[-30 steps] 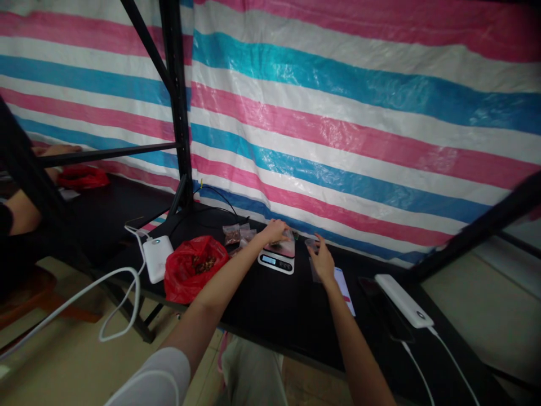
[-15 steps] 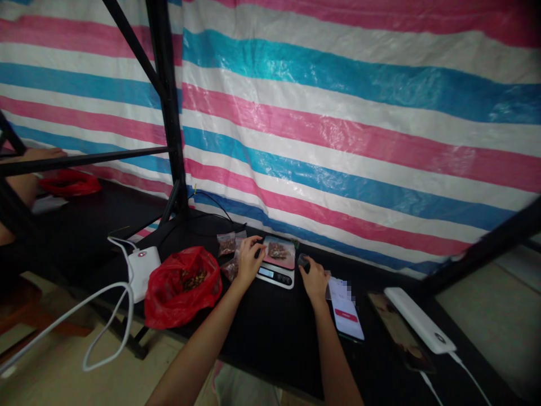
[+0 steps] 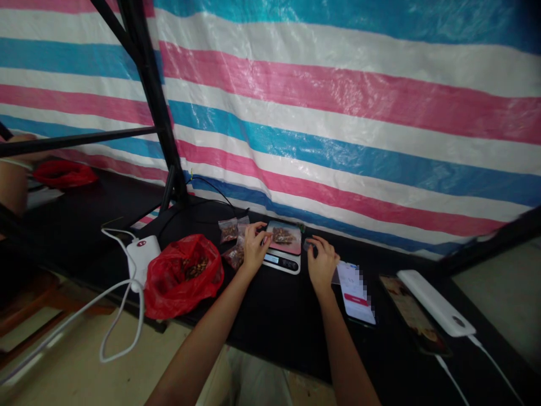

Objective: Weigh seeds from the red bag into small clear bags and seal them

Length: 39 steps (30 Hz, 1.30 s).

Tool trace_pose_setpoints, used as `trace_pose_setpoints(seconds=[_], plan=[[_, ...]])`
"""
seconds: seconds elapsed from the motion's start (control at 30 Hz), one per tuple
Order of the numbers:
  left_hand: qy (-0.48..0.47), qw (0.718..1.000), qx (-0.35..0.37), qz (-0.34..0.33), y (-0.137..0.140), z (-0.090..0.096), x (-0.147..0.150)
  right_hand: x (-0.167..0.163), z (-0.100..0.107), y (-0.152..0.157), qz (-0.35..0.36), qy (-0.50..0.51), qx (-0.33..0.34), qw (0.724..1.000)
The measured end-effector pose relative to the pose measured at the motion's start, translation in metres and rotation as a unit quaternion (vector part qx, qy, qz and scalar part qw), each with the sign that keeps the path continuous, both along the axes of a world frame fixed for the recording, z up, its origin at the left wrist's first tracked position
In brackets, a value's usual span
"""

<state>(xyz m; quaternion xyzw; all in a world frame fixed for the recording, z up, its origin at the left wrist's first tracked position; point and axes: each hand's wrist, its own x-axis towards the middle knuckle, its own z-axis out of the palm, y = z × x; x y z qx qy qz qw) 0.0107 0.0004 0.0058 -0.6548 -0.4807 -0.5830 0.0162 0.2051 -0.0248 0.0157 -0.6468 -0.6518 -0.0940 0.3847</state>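
A white digital scale (image 3: 282, 262) with a lit display sits on the black table. On its plate lies a small clear bag of brown pieces (image 3: 282, 235). At the plate's left edge is my left hand (image 3: 255, 248), its thumb and fingers apart with nothing visible in them. My right hand (image 3: 322, 264) is to the right of the scale, its fingers curled at a small, partly see-through thing (image 3: 307, 244) that I cannot make out. Several filled clear bags (image 3: 229, 230) lie left of the scale. An open red plastic bag (image 3: 181, 282) holds loose brown pieces (image 3: 195, 267).
A lit phone (image 3: 355, 296) is beside my right wrist. Farther right lie a dark phone (image 3: 416, 316) and a white power bank (image 3: 437, 304) with cables. Another white device (image 3: 142, 256) trails cables at left. Beyond the black frame (image 3: 154, 113), another person's arm (image 3: 12, 183) shows.
The camera view has tilted down and shifted slightly. My hands keep nearly the same places beside the scale; the bag stays on its plate.
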Motion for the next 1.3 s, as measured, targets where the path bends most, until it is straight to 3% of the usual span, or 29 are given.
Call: trace_pose_setpoints(seconds=[0.23,0.73,1.0,1.1,1.3], plan=[[-0.019,0.999,0.037,0.013,0.006,-0.002,0.002,-0.004,-0.002,0.002,0.004,0.022,0.000,1.000],[-0.030,0.999,0.030,0.006,0.004,0.002,0.004,-0.007,-0.006,0.003,0.027,0.063,-0.044,0.997],[-0.034,0.999,0.023,0.008,0.004,0.002,0.004,-0.013,0.002,0.016,0.030,0.184,-0.141,0.972],[-0.027,0.999,0.024,0.006,0.005,0.003,0.004,-0.017,0.008,0.025,0.043,0.177,-0.184,0.966],[-0.015,1.000,0.017,0.001,0.008,0.001,0.005,-0.024,0.010,0.034,-0.008,0.136,-0.238,0.962]])
